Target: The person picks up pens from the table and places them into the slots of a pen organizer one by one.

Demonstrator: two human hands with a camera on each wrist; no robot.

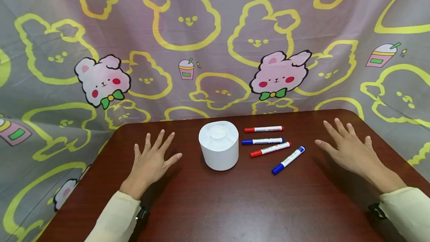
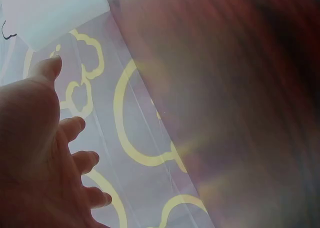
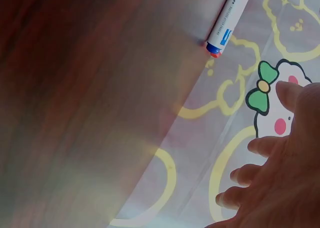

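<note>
We look into a fabric-screened space, home or studio we cannot tell: bunny-print cloth (image 1: 225, 55) hangs beyond the far, left and right edges of a brown worktop (image 1: 218, 204).

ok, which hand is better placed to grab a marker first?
Likely the right hand: it's empty, and one blue-capped marker lies close by. The left hand is empty too, but the white container stands between it and that marker.

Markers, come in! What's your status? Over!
Left hand, right hand: spread, empty. Two red markers, two blue markers: lying right of white compartment holder. Nothing seen between right hand and markers.
</note>
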